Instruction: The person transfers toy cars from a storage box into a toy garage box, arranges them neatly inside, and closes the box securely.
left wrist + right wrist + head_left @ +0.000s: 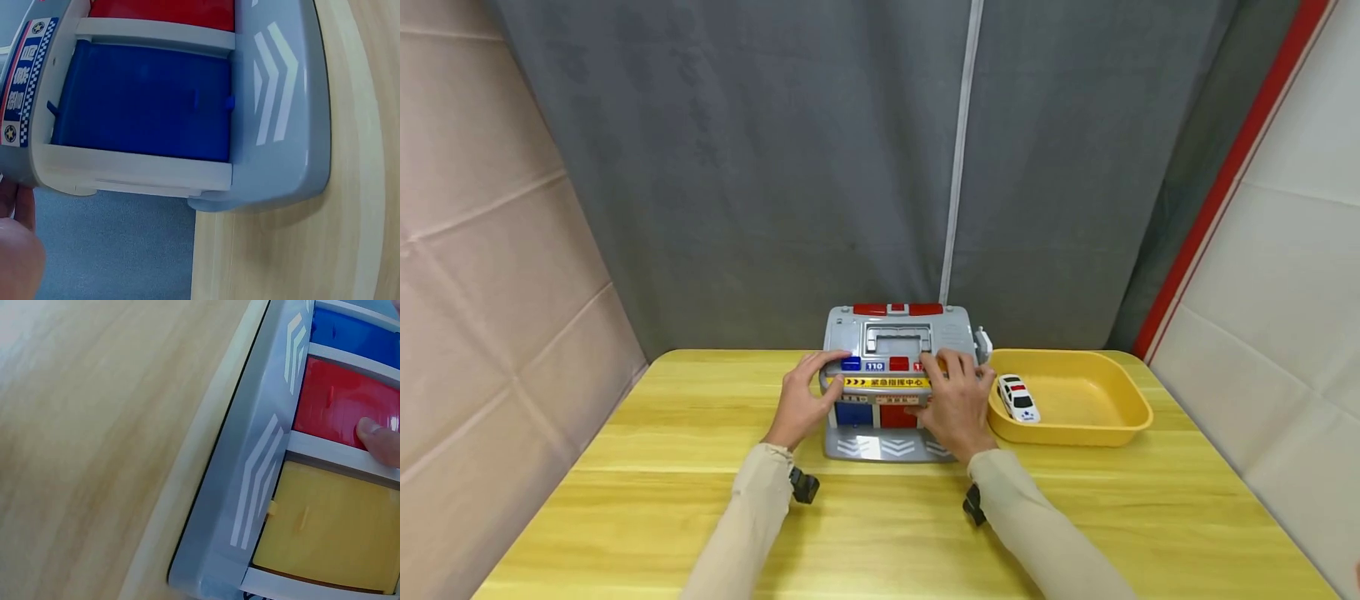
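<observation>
A grey toy garage [951, 329] stands on the table, with a folding handle [898, 327] on top and blue, red and yellow doors along its front. My left hand [801, 404] grips its upper left corner, fingers by the blue button [851, 364] and thumb on the front edge. Over the right part of the front overhang curls my right hand [958, 404], fingers on top. Its thumb [378, 437] touches the red door [325, 403] in the right wrist view. The blue door [147, 103] and yellow door [331, 519] look closed.
To the right sits a yellow tray [1131, 412] with a white toy police car [1018, 400] leaning by its left wall. The wooden table [700, 492] ends at a grey curtain [737, 167] behind the toy. Pale fabric walls flank both sides.
</observation>
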